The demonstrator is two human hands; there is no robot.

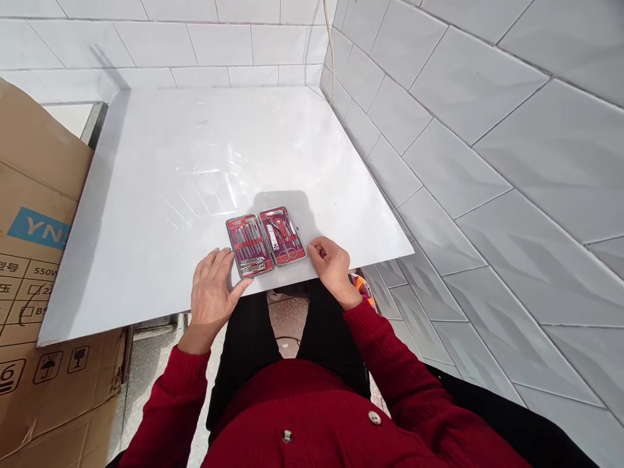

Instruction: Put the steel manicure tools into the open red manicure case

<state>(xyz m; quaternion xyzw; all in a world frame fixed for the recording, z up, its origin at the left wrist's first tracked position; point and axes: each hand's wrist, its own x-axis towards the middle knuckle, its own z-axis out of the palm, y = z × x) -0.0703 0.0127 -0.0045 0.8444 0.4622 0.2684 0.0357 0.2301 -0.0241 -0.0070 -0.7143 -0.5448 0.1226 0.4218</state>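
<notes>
A manicure set case lies unfolded on the white tabletop near its front edge. Its red-lined left half carries several slim metal tools under a strap, with nail clippers along the bottom. In the right half are small scissors, a plier-like nipper and other metal pieces. My left hand rests flat at the case's left edge, fingers stretched out and thumb by the lower corner. Just right of the case, my right hand is closed, its fingers curled; nothing shows in it.
The white tabletop reaches back to a tiled wall. Another tiled wall runs along the right, with a pale cable in the corner. Cardboard boxes stand against the left side.
</notes>
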